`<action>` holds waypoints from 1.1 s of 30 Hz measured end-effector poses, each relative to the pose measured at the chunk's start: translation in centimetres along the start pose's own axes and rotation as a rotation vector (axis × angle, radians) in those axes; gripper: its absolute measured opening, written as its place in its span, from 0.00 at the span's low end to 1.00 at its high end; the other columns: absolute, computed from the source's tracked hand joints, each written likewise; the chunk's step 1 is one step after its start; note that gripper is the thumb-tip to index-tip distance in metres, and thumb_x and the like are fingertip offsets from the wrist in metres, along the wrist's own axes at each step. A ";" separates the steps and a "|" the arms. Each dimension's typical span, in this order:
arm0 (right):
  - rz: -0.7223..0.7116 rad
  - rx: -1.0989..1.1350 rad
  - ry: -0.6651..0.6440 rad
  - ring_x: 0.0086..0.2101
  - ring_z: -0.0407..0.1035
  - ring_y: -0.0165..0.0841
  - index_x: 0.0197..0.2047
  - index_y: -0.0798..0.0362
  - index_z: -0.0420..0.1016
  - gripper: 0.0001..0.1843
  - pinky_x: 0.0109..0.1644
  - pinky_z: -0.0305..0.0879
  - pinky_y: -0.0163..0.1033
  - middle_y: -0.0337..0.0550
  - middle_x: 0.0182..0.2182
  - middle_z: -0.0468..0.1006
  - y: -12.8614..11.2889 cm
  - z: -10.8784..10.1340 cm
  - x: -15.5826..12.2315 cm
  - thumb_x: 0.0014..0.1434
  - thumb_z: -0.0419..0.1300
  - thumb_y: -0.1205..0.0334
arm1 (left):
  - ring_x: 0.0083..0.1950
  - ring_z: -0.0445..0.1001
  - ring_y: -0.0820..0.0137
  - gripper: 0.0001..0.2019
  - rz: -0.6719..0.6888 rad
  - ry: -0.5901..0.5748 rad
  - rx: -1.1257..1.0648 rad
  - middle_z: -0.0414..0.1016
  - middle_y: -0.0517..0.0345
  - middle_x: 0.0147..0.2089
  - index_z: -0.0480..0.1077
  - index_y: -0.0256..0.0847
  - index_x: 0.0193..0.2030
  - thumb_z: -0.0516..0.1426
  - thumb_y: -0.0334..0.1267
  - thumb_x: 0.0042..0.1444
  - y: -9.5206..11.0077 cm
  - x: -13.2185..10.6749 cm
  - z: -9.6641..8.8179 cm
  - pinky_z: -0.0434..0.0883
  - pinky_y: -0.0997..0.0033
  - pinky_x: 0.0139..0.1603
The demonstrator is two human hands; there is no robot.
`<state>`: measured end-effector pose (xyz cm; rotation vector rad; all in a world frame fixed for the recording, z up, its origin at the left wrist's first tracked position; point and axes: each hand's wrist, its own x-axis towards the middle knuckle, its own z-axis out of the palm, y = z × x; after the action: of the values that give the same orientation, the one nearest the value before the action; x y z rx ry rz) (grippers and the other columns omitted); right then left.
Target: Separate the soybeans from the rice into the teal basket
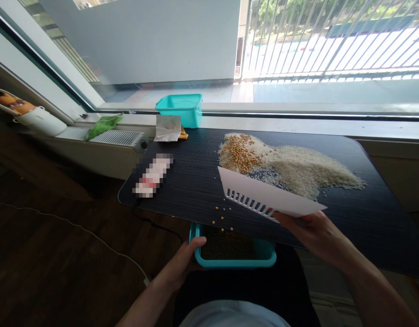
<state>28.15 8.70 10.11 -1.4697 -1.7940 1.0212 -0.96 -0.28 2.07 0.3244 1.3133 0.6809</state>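
My right hand (313, 234) pinches the right end of a thin white slotted sheet (263, 193), held tilted above the table. Behind it lies a heap of white rice (308, 168), with round yellow grains like soybeans or dried peas (241, 152) mixed into its left part. At the table's near edge, my left hand (189, 254) grips the left side of a turquoise plastic bin (234, 264), thumb over the rim. Small dark greenish-brown grains (229, 245) cover the bin's bottom. Several loose yellow grains (222, 218) lie on the table between sheet and bin.
The dark table (189, 181) stands by a large window. A second turquoise bin (182, 106) sits at the back beside a crumpled paper packet (167, 128). A pixelated object (155, 175) lies on the left. A radiator (117, 137) and a white cable (103, 245) are farther left.
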 end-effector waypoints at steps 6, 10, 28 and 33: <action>-0.052 0.041 -0.123 0.37 0.79 0.43 0.42 0.50 0.83 0.16 0.44 0.78 0.47 0.42 0.35 0.85 -0.1 1.3 -0.3 0.57 0.59 0.53 | 0.49 0.77 0.54 0.29 0.012 -0.026 -0.002 0.80 0.43 0.48 0.71 0.33 0.54 0.62 0.52 0.50 0.1 -0.1 0.0 0.76 0.63 0.38; -0.097 0.039 -0.185 0.38 0.77 0.41 0.45 0.50 0.81 0.14 0.43 0.77 0.43 0.41 0.35 0.84 0.8 3.2 -0.3 0.60 0.58 0.55 | 0.49 0.77 0.54 0.28 0.022 -0.031 0.001 0.80 0.44 0.49 0.71 0.34 0.54 0.62 0.51 0.51 0.0 0.1 -0.5 0.76 0.62 0.39; -0.099 -0.050 -0.283 0.27 0.72 0.32 0.35 0.50 0.79 0.16 0.29 0.70 0.33 0.40 0.30 0.80 -1.2 3.3 -2.0 0.65 0.54 0.52 | 0.45 0.77 0.58 0.28 0.043 0.097 0.036 0.79 0.45 0.47 0.70 0.34 0.54 0.62 0.51 0.51 0.3 -1.2 -3.2 0.75 0.63 0.41; 0.079 -0.067 0.160 0.33 0.79 0.46 0.33 0.49 0.83 0.19 0.39 0.78 0.46 0.44 0.30 0.85 2.9 0.3 -3.5 0.51 0.62 0.43 | 0.52 0.75 0.51 0.31 0.001 -0.002 0.024 0.76 0.42 0.54 0.69 0.35 0.56 0.62 0.52 0.50 0.0 -0.3 -0.5 0.76 0.58 0.43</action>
<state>30.18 5.48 7.56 -1.6272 -1.6824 0.8622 -1.47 -0.60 2.17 0.3454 1.3201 0.6655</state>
